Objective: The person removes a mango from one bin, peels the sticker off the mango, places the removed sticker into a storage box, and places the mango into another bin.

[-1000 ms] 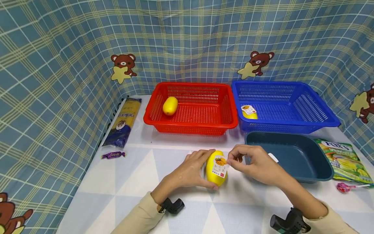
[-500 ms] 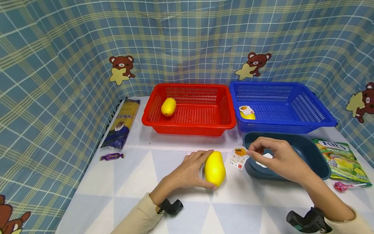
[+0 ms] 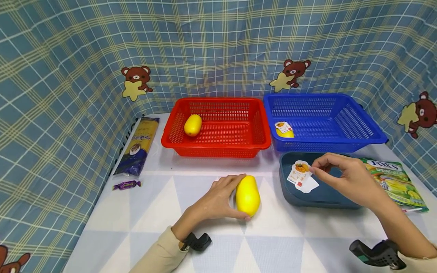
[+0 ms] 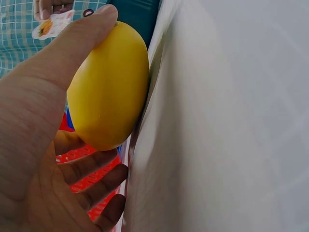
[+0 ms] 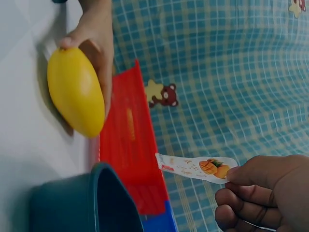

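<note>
On the table a yellow mango (image 3: pixel 247 196) is held by my left hand (image 3: pixel 218 199), its thumb at the near end and the fingers at the far end. In the left wrist view the mango (image 4: pixel 112 89) shows a smooth, bare skin. My right hand (image 3: pixel 348 178) pinches a printed sticker (image 3: pixel 299 173) by its edge, over the dark teal tub (image 3: pixel 285 189). The right wrist view shows mango pictures on this sticker (image 5: pixel 198 166). Beneath it, a white piece of paper (image 3: pixel 308 185) lies in the tub, partly covered.
A red basket (image 3: pixel 218 151) at the back holds another mango (image 3: pixel 193 125). Right of it, a blue basket (image 3: pixel 327 145) holds a mango with a sticker (image 3: pixel 283 127). A coffee-coloured packet (image 3: pixel 138 146) and a purple candy (image 3: pixel 127 185) lie left; a Fox's bag (image 3: pixel 396 182) lies right.
My right hand has peeled the sticker off the mango and carried it right, over the teal tub. My left hand still holds the mango in about the same place.
</note>
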### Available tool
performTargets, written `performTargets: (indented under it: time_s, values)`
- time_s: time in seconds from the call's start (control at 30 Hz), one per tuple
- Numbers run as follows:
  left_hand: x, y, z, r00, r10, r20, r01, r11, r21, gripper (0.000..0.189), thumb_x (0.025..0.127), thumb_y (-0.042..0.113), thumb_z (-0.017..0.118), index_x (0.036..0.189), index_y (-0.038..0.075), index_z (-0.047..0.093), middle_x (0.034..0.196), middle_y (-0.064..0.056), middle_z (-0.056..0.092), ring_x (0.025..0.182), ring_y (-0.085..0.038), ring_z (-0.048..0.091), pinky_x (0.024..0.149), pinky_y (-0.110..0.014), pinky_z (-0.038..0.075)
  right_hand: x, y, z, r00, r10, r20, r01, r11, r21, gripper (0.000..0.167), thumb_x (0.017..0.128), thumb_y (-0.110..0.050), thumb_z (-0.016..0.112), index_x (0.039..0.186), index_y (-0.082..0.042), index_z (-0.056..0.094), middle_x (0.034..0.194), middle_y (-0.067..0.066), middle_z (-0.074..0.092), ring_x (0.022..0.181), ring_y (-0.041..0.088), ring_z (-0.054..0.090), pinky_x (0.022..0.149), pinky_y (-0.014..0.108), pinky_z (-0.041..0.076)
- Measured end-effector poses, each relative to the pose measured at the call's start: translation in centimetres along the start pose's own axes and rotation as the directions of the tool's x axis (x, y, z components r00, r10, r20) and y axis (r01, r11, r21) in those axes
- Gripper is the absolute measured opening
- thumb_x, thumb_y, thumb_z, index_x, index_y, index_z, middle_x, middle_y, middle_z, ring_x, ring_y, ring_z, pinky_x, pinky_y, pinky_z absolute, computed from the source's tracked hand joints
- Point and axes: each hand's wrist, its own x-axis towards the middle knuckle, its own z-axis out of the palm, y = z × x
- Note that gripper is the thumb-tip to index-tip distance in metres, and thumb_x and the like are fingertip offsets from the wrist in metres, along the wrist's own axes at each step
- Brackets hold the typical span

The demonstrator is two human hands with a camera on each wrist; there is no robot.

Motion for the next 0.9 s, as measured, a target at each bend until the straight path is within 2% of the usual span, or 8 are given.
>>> performTargets:
  time_s: [0.23,0.5,0.63,0.77,0.8,0.9]
  values:
    - [0.1,0.0,0.1,1.000,-0.011,0.001,0.011,1.000,-0.010,0.118,0.066,0.072,0.079,0.160,0.025,0.025,0.152,0.002,0.039,0.133,-0.020,0.039,0.111,-0.049,0.029,-1.0,2.3,-1.1,1.000,0.011,-0.027,-0.015,0.989,-0.144,0.022,0.082,-0.003,0.081,0.091,-0.021,0.072,0.081,-0.010,0.064,0.073,0.001,0.052,0.053,0.016,0.039]
    - [0.0,-0.1,0.1,1.000,-0.017,-0.005,0.016,1.000,-0.018,0.119,0.066,0.072,0.080,0.160,0.024,0.025,0.151,0.002,0.040,0.131,-0.019,0.039,0.109,-0.048,0.030,-1.4,4.1,-2.3,0.998,0.032,-0.047,-0.043,0.962,-0.271,0.005,0.088,-0.010,0.076,0.093,-0.012,0.077,0.084,-0.001,0.070,0.072,0.000,0.053,0.051,0.022,0.044]
    - [0.0,-0.1,0.1,1.000,-0.017,-0.004,0.017,1.000,-0.021,0.119,0.065,0.071,0.080,0.160,0.025,0.025,0.151,0.002,0.041,0.131,-0.019,0.039,0.109,-0.048,0.030,-1.6,4.6,-2.5,0.998,0.045,-0.052,-0.059,0.949,-0.310,0.004,0.087,-0.012,0.077,0.089,-0.008,0.077,0.083,0.003,0.071,0.072,0.009,0.059,0.052,0.023,0.047]
    - [0.1,0.0,0.1,1.000,-0.012,-0.010,0.012,1.000,-0.018,0.119,0.065,0.070,0.081,0.160,0.025,0.026,0.150,0.002,0.041,0.131,-0.019,0.040,0.108,-0.047,0.031,-1.9,5.1,-2.5,0.998,0.054,-0.041,-0.064,0.941,-0.332,0.004,0.084,-0.008,0.078,0.087,-0.007,0.076,0.083,0.005,0.071,0.072,0.025,0.065,0.053,0.023,0.049]
    - [0.1,-0.1,0.1,1.000,-0.011,-0.011,0.011,1.000,-0.018,0.119,0.065,0.070,0.081,0.159,0.024,0.026,0.150,0.002,0.042,0.130,-0.019,0.040,0.108,-0.046,0.031,-2.0,5.2,-2.5,0.998,0.059,-0.038,-0.069,0.940,-0.333,0.004,0.084,-0.007,0.078,0.087,-0.007,0.076,0.082,0.005,0.071,0.072,0.027,0.066,0.053,0.022,0.049]
    - [0.0,-0.1,0.1,1.000,-0.012,-0.012,0.012,1.000,-0.015,0.119,0.065,0.070,0.082,0.160,0.025,0.025,0.150,0.002,0.042,0.130,-0.018,0.040,0.107,-0.045,0.031,-2.1,5.5,-2.4,0.997,0.072,-0.034,-0.079,0.934,-0.349,0.005,0.083,-0.008,0.079,0.086,-0.008,0.075,0.080,0.001,0.070,0.071,0.022,0.065,0.056,0.019,0.048]
